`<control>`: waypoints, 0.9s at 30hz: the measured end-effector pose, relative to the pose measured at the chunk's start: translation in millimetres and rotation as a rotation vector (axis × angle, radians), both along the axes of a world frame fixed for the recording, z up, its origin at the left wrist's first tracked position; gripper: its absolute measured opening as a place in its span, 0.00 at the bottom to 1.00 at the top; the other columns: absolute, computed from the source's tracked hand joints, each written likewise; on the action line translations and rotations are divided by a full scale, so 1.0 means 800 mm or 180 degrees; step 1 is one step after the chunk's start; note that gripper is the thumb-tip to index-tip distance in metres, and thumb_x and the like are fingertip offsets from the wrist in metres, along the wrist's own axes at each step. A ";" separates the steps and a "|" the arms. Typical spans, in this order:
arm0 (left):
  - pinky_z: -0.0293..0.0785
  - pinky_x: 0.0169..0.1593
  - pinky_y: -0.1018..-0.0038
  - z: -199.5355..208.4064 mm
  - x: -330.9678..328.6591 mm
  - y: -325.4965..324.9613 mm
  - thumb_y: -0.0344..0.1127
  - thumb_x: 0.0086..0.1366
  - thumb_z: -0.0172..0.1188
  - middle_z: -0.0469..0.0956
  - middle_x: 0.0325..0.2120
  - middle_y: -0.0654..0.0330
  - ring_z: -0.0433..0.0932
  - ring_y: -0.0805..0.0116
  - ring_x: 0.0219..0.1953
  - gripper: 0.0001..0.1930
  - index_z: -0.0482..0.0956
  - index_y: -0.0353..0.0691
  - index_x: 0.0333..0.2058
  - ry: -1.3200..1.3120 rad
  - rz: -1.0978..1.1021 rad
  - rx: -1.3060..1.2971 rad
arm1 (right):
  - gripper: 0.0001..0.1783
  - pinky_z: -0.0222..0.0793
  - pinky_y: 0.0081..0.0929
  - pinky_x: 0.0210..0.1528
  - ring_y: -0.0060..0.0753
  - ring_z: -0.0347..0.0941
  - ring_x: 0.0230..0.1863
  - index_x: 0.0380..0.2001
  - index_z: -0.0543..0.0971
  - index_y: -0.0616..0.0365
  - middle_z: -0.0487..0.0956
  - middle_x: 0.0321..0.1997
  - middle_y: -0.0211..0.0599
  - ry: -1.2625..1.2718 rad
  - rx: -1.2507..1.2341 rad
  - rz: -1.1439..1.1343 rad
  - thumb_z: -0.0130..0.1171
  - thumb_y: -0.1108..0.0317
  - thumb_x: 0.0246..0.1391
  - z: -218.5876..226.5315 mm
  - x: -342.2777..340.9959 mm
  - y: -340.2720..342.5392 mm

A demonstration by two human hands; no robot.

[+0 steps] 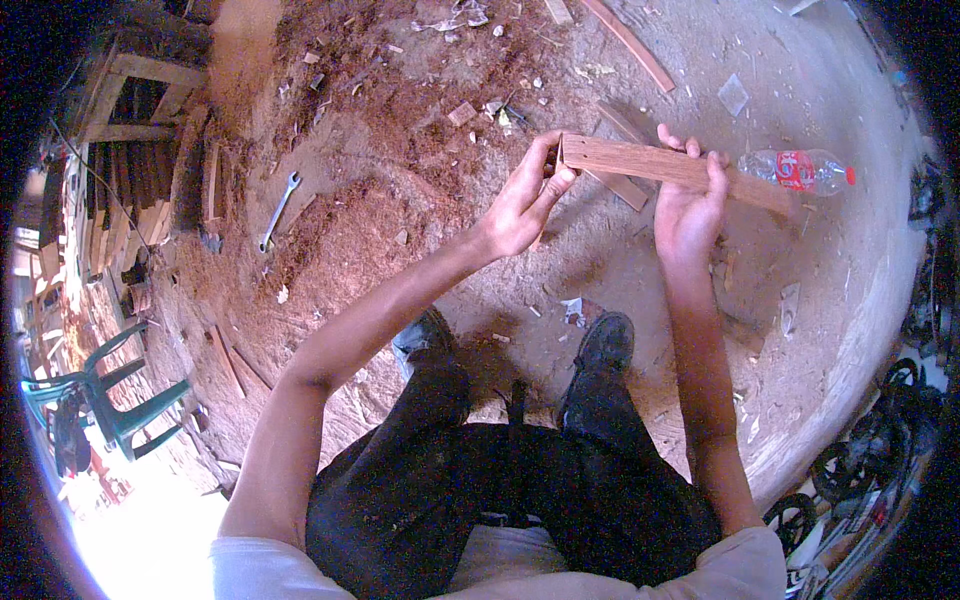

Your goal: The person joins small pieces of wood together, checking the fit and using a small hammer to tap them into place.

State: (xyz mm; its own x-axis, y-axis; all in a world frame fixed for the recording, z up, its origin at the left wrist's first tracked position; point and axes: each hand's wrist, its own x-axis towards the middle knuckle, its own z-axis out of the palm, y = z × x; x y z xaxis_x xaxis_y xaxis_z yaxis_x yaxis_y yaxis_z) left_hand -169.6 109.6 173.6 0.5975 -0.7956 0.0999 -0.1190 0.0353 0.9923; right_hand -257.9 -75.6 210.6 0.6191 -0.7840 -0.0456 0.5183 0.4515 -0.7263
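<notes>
A long reddish-brown wooden board (632, 161) is held up in front of me, lying crosswise with its right end tilted slightly lower. Its left end has small dark holes near the corner. My left hand (522, 203) is closed on that end, thumb below and fingers partly hidden behind it. Farther right, my right hand (690, 205) grips the board from underneath, its fingertips curling over the edge. Past the board's right part, a clear plastic bottle (826, 173) with a red cap and red label lies on the ground.
An open-end wrench (279, 212) lies on the dirt floor at left. Wood strips (630, 42) and sawdust are scattered about. A green plastic chair (126, 408) and stacked lumber (112, 215) stand at far left. Dark wheel-like parts (838, 470) crowd the right edge.
</notes>
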 end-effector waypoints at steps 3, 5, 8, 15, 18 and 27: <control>0.62 0.61 0.63 0.000 -0.001 -0.002 0.40 0.74 0.46 0.65 0.54 0.50 0.64 0.62 0.59 0.24 0.54 0.34 0.62 -0.0194 0.0158 0.0000 | 0.14 0.54 0.48 0.69 0.52 0.67 0.60 0.47 0.63 0.55 0.69 0.44 0.37 0.0036 0.0023 -0.0056 0.52 0.64 0.62 -0.018 -0.007 -0.009; 0.67 0.57 0.63 0.000 0.000 -0.004 0.39 0.74 0.47 0.67 0.51 0.50 0.68 0.63 0.55 0.23 0.55 0.35 0.61 -0.0243 0.0193 -0.0013 | 0.15 0.56 0.47 0.67 0.48 0.67 0.61 0.48 0.64 0.54 0.68 0.45 0.36 0.0336 -0.0112 -0.0303 0.53 0.63 0.62 -0.024 -0.007 -0.013; 0.68 0.56 0.64 0.003 0.001 -0.004 0.39 0.74 0.47 0.68 0.49 0.51 0.69 0.65 0.52 0.23 0.55 0.35 0.61 -0.0123 0.0157 -0.0029 | 0.17 0.62 0.42 0.61 0.42 0.65 0.61 0.50 0.64 0.53 0.68 0.48 0.36 0.0560 -0.0179 -0.0375 0.54 0.61 0.62 -0.028 -0.011 -0.013; 0.70 0.50 0.69 0.000 0.007 -0.016 0.40 0.74 0.46 0.69 0.46 0.54 0.69 0.69 0.45 0.22 0.58 0.35 0.60 0.0202 0.0273 -0.0052 | 0.11 0.64 0.35 0.38 0.31 0.68 0.45 0.43 0.66 0.50 0.71 0.42 0.34 0.0945 -0.0222 -0.0129 0.51 0.57 0.66 -0.013 -0.005 -0.001; 0.69 0.54 0.70 0.002 0.011 -0.025 0.43 0.75 0.44 0.69 0.50 0.55 0.69 0.70 0.50 0.22 0.58 0.36 0.61 0.0492 0.0180 0.0091 | 0.13 0.64 0.31 0.28 0.31 0.71 0.36 0.42 0.66 0.51 0.72 0.41 0.35 0.0928 -0.0314 -0.0112 0.52 0.55 0.65 -0.019 0.004 -0.020; 0.73 0.41 0.74 -0.008 0.016 -0.045 0.46 0.75 0.45 0.74 0.38 0.62 0.72 0.75 0.37 0.16 0.66 0.39 0.50 0.0931 0.0262 0.0395 | 0.16 0.69 0.36 0.20 0.34 0.69 0.23 0.36 0.67 0.55 0.70 0.31 0.36 0.1296 -0.0041 -0.0405 0.53 0.54 0.64 -0.031 0.017 -0.028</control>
